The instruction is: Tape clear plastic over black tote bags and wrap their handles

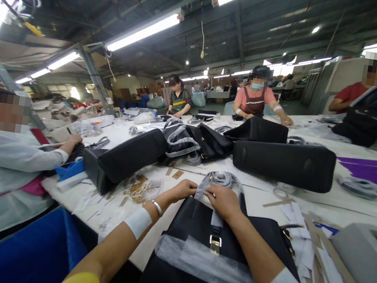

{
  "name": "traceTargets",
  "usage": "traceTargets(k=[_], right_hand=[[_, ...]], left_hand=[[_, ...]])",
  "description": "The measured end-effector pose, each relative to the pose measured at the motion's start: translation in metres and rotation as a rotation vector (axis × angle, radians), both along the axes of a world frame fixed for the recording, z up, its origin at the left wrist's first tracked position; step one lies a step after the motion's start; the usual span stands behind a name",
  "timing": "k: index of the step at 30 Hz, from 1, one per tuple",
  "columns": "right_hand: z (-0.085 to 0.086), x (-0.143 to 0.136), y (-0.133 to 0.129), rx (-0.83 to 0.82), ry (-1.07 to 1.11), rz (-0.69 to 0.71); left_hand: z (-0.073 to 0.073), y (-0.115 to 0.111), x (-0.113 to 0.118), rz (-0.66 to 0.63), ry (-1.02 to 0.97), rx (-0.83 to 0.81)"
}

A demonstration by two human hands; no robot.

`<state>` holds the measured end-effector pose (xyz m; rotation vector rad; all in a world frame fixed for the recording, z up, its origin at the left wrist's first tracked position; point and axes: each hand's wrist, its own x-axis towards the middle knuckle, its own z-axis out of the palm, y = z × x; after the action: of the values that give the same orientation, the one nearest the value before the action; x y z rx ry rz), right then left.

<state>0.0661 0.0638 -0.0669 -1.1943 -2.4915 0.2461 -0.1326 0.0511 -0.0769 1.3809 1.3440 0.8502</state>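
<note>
In front of me a black handbag (178,234) lies on the white table, with a gold buckle (215,244) on its strap and a strip of clear wrap across its front. Its handle (202,187), wound in pale protective wrap, rises from the top edge. My left hand (183,190) pinches this wrapped handle from the left. From the right, my right hand (224,201) closes on the same handle, fingertips almost meeting the left ones. A coiled, wrapped strap (223,179) rests just behind my hands.
Several black bags (284,163) lie beyond mine. Left are string scraps (142,190) and a blue bin (33,251). Paper strips (327,276) and a grey tape dispenser (365,262) stand at right, near purple sheets (375,170). Co-workers (256,99) work around the table.
</note>
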Motion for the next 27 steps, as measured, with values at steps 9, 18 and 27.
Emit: traceTargets(k=[9,18,27], right_hand=[[-0.003,0.003,0.004,0.083,0.023,0.096],[0.002,0.012,0.003,-0.020,0.180,0.070],[0.006,0.017,0.010,-0.419,0.671,-0.167]], left_hand=[[0.031,-0.032,-0.034,0.221,-0.052,-0.001],[0.030,-0.046,-0.021,0.292,-0.766,-0.036],[0.028,-0.041,0.005,0.188,-0.385,0.139]])
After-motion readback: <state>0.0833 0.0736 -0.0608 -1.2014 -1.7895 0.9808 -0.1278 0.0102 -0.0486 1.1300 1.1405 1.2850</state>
